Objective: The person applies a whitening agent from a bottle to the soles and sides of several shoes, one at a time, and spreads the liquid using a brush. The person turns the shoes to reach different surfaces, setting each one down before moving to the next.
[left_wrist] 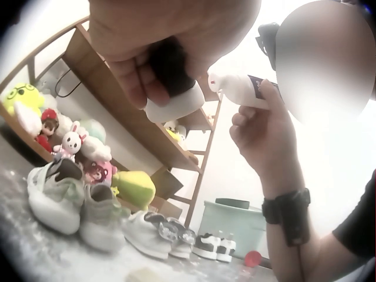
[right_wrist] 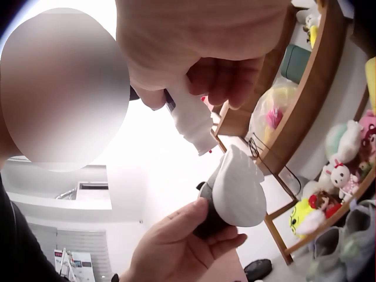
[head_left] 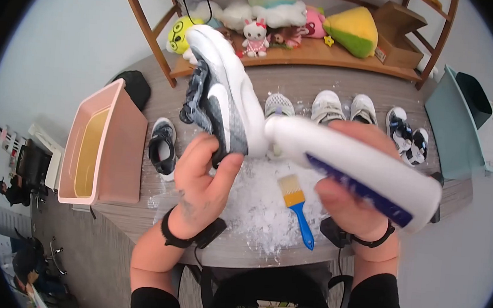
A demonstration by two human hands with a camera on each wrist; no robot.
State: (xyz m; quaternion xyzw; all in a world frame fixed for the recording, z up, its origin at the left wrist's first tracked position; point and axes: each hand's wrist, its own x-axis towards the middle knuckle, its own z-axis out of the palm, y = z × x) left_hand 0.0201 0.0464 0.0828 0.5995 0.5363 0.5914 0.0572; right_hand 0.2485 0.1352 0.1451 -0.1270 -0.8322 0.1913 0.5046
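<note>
A grey and white sneaker (head_left: 222, 103) is held up on end, toe at the top, in the head view. My left hand (head_left: 201, 179) grips it at its lower end, thumb and fingers pressing its dark heel. My right hand (head_left: 360, 212) wraps round a white plastic bottle (head_left: 395, 171) with a dark blue label. The bottle is tilted, its narrow end overlapping the sneaker's white sole in the head view. In the right wrist view the bottle's tip (right_wrist: 202, 144) points down toward the sole (right_wrist: 238, 191), with a gap between them.
A blue-handled brush (head_left: 293, 198) lies amid white residue (head_left: 247, 212) on the table. One dark sneaker (head_left: 163, 147) stands left; several pale shoes (head_left: 327, 105) and dark sandals (head_left: 400, 128) line the back. A pink bin (head_left: 129, 150), teal bin (head_left: 454, 124) and toy shelf (head_left: 300, 55) surround them.
</note>
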